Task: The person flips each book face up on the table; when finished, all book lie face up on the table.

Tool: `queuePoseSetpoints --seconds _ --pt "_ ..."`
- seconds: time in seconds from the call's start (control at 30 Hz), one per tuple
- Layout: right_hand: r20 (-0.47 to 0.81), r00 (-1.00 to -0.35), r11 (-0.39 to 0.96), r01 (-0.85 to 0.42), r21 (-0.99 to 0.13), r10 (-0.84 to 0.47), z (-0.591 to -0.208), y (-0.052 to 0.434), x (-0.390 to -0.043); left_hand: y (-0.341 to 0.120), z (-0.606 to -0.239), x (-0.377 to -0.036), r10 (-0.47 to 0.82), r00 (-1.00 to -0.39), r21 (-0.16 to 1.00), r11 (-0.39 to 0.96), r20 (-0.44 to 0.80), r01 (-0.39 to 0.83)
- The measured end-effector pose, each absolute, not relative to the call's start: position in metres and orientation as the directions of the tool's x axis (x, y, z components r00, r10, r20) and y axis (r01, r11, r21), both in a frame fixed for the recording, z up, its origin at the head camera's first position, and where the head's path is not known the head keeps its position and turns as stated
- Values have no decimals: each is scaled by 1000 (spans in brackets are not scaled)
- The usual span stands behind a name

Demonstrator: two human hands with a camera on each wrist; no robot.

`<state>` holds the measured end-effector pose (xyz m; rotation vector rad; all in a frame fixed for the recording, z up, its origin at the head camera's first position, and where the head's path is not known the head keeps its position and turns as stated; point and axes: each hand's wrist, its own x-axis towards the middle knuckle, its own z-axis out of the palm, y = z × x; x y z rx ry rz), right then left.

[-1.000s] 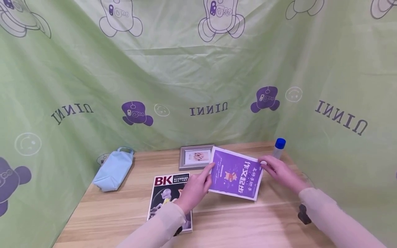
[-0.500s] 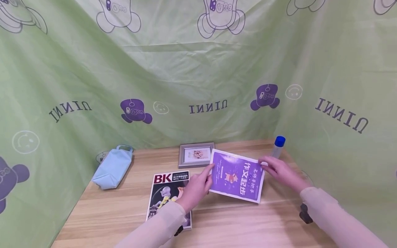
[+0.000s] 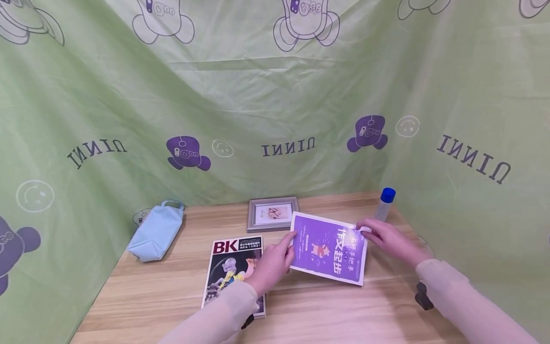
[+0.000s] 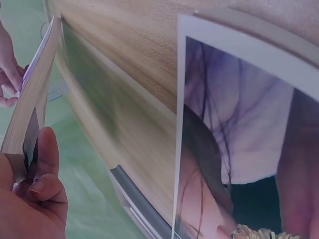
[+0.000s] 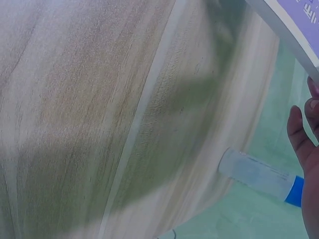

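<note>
A purple booklet [image 3: 328, 248] with white Chinese lettering hangs a little above the wooden table [image 3: 172, 296], held by both hands. My left hand [image 3: 275, 260] pinches its left edge, thumb on top. My right hand [image 3: 382, 236] grips its far right corner. In the left wrist view the booklet [image 4: 32, 94] shows edge-on above the table, with my left fingers [image 4: 42, 174] around its near end. The right wrist view catches the booklet's corner [image 5: 289, 27] and my right fingers [image 5: 301, 144].
A BK magazine [image 3: 234, 274] lies flat under my left forearm. A silver picture frame [image 3: 271, 214] lies behind the booklet. A clear tube with a blue cap [image 3: 384, 203] stands at the right; a light blue pouch [image 3: 156, 234] lies at the left. Green printed cloth surrounds the table.
The booklet has come slightly lower and nearer, tilting flatter, with both hands still holding it. Nothing else moved.
</note>
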<state>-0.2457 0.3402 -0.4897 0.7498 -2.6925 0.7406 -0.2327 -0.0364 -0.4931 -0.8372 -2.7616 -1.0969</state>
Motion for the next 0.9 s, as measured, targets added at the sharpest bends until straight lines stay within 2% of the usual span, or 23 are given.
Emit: queuePoseSetpoints --seconds 0.3,0.57,0.9 --pt "337 -848 739 -524 -423 -409 -490 343 -245 -32 -496 -237 455 -857 644 585 244 494" --pt "293 -867 743 -496 -448 -403 -495 344 -241 -27 -504 -236 440 -889 793 495 123 355" --pt "253 -885 742 -465 -483 -390 -495 345 -240 -25 -509 -238 439 -897 814 504 47 289"
